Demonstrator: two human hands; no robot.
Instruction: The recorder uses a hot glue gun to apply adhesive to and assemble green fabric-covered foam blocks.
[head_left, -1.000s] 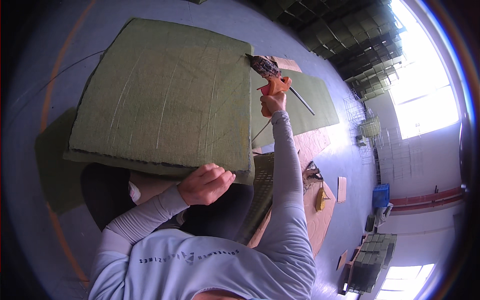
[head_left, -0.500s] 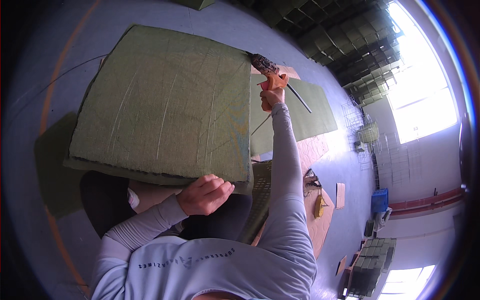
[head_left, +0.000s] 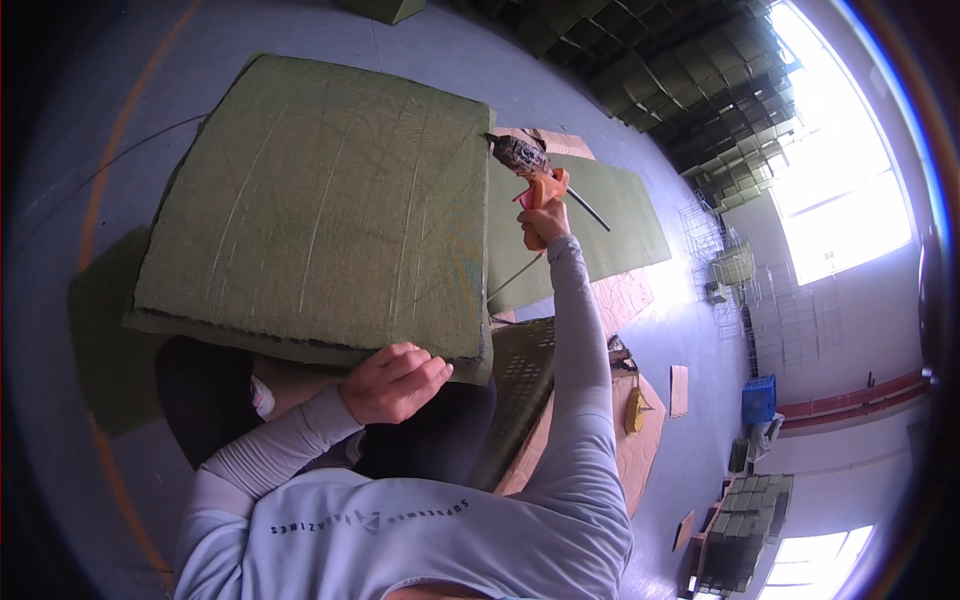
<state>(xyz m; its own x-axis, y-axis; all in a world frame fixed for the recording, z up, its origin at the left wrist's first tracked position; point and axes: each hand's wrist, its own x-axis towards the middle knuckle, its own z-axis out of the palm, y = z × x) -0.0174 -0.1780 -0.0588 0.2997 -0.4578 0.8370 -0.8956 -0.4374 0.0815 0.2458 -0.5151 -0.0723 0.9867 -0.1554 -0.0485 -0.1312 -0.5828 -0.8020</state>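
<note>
A large olive-green fabric-covered panel (head_left: 300,210) with dark edges spans the area before me, above my knees. At its near edge, close to the right corner, my left hand (head_left: 396,384) has its fingers curled closed on the border. Out to the right, my right hand (head_left: 546,221) is wrapped round the handle of an orange glue gun (head_left: 548,188). Its crusted dark barrel points left, with the tip at the panel's right edge near the far corner. A dark rod sticks out behind the gun, and a thin cord hangs below the handle.
Right of the panel, a flat green sheet (head_left: 610,225) lies over cardboard (head_left: 625,300). A perforated olive crate (head_left: 520,385) stands beside my leg. A yellow object (head_left: 637,410) rests on more cardboard. Stacked green boxes (head_left: 700,80), wire frames (head_left: 790,310) and a blue crate (head_left: 759,391) lie beyond.
The glue gun's tip has moved slightly toward me along the panel's right edge. The panel and my left hand have shifted a little left in the picture.
</note>
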